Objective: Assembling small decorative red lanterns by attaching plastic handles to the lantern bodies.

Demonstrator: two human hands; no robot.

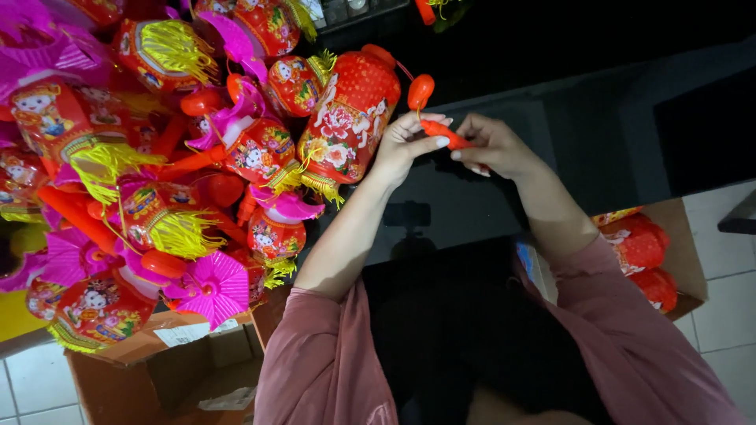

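My left hand (407,140) and my right hand (492,145) meet over a dark table (598,134), both pinching a short orange-red plastic stick (442,133). A small red bulb-shaped piece (420,90) hangs just above the stick on a thin cord that runs to a big red paper lantern (349,118) with printed flowers and yellow tassels. The lantern lies just left of my left hand. Pink sleeves cover both my forearms.
A heap of red and pink lanterns with yellow tassels (157,165) fills the left side. An open cardboard box (169,374) stands at the lower left. Another box (677,252) with red lanterns sits at the right, on a white tiled floor.
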